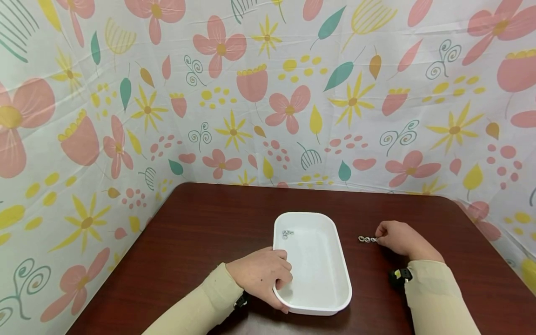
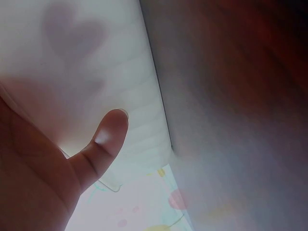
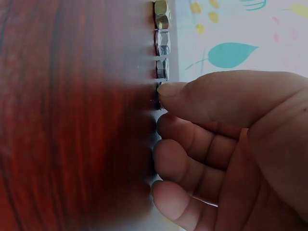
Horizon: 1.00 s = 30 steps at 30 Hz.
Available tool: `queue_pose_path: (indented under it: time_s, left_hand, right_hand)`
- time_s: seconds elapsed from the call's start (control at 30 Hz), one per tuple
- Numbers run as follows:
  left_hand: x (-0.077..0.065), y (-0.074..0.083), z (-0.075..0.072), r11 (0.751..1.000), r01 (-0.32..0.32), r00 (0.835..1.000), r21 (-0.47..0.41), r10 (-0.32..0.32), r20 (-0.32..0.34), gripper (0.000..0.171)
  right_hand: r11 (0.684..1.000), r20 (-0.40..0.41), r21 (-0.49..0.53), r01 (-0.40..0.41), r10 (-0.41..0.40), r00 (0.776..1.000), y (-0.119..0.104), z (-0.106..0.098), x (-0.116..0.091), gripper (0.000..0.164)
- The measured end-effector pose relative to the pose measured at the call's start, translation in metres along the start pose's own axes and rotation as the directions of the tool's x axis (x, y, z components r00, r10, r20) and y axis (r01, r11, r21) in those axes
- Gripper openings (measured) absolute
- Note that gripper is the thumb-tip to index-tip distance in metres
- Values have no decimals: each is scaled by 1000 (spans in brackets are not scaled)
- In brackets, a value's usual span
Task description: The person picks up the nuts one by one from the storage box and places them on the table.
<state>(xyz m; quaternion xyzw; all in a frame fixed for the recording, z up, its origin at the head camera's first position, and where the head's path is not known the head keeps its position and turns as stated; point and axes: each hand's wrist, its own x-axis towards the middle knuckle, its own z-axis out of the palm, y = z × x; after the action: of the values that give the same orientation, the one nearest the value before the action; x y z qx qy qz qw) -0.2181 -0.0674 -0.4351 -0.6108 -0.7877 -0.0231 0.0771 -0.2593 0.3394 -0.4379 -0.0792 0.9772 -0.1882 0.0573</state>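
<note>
A white rectangular tray [image 1: 311,298] sits on the table in the head view. My left hand [image 1: 261,274] grips its near left wall, fingers curled over the rim. The left wrist view shows the thumb [image 2: 108,139] along the tray's outer side [image 2: 130,86]. Several small metal nuts [image 1: 287,232] lie inside the tray near its far left corner. Right of the tray, a short row of hex nuts [image 1: 367,239] lies on the table. At the row's right end my right hand [image 1: 399,238] pinches a nut [image 3: 160,102], mostly hidden under the thumb.
The dark red-brown wooden table [image 1: 217,218] reaches back to a flower-patterned cloth [image 1: 259,116], which also hangs along the left and right sides. In the right wrist view, the row's far nut [image 3: 162,14] looks brassy, the others silver.
</note>
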Motion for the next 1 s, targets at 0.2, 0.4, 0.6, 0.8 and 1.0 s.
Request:
queue_pose_path:
  time_s: [0.2,0.4,0.6,0.8,1.0]
  left_hand:
    - [0,0,0,1000,-1,1000,-1,1,0,52]
    - [0,0,0,1000,-1,1000,1,1,-1,52]
    - [-1,0,1,1000,3,1000,-4,-3,4,52]
    - [-1,0,1,1000,3,1000,-6,-3,5,52]
    - [-1,0,-1,1000,0,1000,-16,0,2,52]
  right_hand:
    - [1000,-2,-1,4,-4,1000,-1,-1,0,5]
    - [1000,-27,4,31,-30,999,-8,-6,-1,7]
    - [999,-42,7,44,-44,998,-27,-12,-4,9]
    - [997,-49,4,72,-72,996,-52,-19,-8,10]
    - [994,-48,-2,110,-110,993,-76,-23,-11,8]
